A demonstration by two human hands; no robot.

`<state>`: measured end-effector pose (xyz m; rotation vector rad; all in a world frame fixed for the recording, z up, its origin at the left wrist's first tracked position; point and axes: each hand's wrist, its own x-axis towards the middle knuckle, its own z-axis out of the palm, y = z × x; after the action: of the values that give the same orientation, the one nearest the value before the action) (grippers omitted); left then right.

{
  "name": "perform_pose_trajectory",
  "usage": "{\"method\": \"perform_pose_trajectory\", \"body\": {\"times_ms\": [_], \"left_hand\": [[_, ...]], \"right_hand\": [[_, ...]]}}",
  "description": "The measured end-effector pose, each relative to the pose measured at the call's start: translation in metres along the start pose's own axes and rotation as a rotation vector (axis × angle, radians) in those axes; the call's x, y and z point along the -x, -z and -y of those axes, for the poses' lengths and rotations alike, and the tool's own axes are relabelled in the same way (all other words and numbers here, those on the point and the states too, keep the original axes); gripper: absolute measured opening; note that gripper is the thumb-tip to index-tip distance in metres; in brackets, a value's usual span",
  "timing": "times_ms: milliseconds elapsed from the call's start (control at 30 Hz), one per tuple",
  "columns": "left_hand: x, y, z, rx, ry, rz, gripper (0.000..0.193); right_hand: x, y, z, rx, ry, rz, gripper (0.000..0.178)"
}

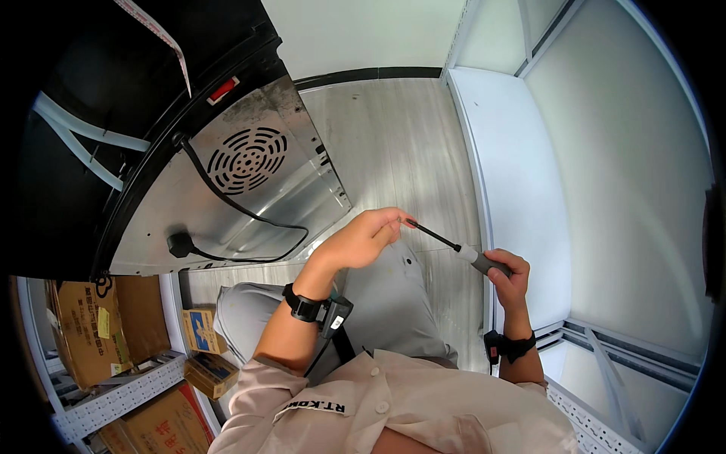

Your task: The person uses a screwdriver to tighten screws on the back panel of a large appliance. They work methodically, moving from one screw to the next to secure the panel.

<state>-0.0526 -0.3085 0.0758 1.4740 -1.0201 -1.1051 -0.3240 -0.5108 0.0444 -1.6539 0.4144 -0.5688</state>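
My right hand is wrapped round the grey handle of a screwdriver. Its dark shaft slants up and to the left, across the space between my hands. At the tip, the thumb and fingers of my left hand are pinched together. Whatever they pinch is too small or hidden to make out. Left of my left hand stands an appliance with a bare metal panel and round vent slots. A black power cord hangs over that panel, ending in a black plug.
Cardboard boxes fill a white metal shelf at lower left, with small boxes beside it. A white shelf unit runs along the right. Pale tubes and a measuring tape lie over the appliance's black side.
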Motion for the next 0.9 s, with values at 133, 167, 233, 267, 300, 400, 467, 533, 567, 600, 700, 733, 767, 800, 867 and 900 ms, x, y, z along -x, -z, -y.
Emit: {"method": "perform_pose_trajectory", "body": {"times_ms": [133, 167, 233, 267, 300, 400, 467, 533, 567, 600, 700, 733, 767, 800, 867, 900], "left_hand": [[0.002, -0.003, -0.005, -0.051, -0.019, -0.015, 0.027], [0.002, -0.003, -0.006, -0.059, -0.025, -0.017, 0.027], [0.002, -0.003, -0.005, -0.105, -0.035, -0.025, 0.027], [0.002, -0.003, -0.006, -0.127, -0.04, -0.028, 0.026], [0.002, -0.002, -0.006, -0.154, -0.034, -0.027, 0.026], [0.002, -0.003, -0.01, -0.225, -0.025, -0.021, 0.026], [0.001, -0.003, -0.012, -0.261, -0.028, -0.017, 0.025], [0.002, -0.004, -0.008, -0.301, -0.082, -0.047, 0.025], [0.002, -0.004, -0.008, -0.321, -0.108, -0.06, 0.025], [0.003, -0.004, -0.009, -0.353, -0.11, -0.065, 0.025], [0.008, -0.003, -0.017, -0.456, -0.076, -0.063, 0.024], [0.01, -0.003, -0.022, -0.496, -0.038, -0.051, 0.023], [0.011, -0.003, -0.025, -0.539, -0.002, -0.041, 0.023], [0.013, -0.003, -0.024, -0.541, -0.022, -0.048, 0.023], [0.016, -0.001, -0.021, -0.547, -0.06, -0.065, 0.024], [0.017, 0.001, -0.018, -0.5, -0.032, -0.069, 0.024]], "right_hand": [[-0.001, 0.0, 0.003, 0.01, 0.022, 0.014, 0.028], [-0.001, 0.0, 0.004, 0.02, 0.023, 0.016, 0.029], [-0.002, 0.0, 0.005, 0.04, 0.026, 0.021, 0.031], [-0.002, 0.001, 0.006, 0.051, 0.029, 0.029, 0.031], [-0.002, 0.001, 0.007, 0.062, 0.032, 0.037, 0.031], [-0.001, 0.002, 0.008, 0.075, 0.031, 0.043, 0.031], [-0.001, 0.002, 0.01, 0.092, 0.032, 0.048, 0.03], [-0.001, 0.002, 0.011, 0.123, 0.04, 0.059, 0.029], [-0.003, 0.0, 0.015, 0.163, 0.095, 0.073, 0.029], [-0.006, -0.002, 0.018, 0.202, 0.15, 0.087, 0.028], [-0.015, -0.008, 0.04, 0.292, 0.235, 0.137, 0.032], [-0.017, -0.01, 0.046, 0.317, 0.249, 0.154, 0.035], [-0.019, -0.01, 0.049, 0.353, 0.276, 0.16, 0.036], [-0.021, -0.01, 0.051, 0.389, 0.303, 0.165, 0.037], [-0.021, -0.013, 0.057, 0.438, 0.322, 0.178, 0.038], [-0.02, -0.016, 0.062, 0.45, 0.314, 0.186, 0.038]]}}
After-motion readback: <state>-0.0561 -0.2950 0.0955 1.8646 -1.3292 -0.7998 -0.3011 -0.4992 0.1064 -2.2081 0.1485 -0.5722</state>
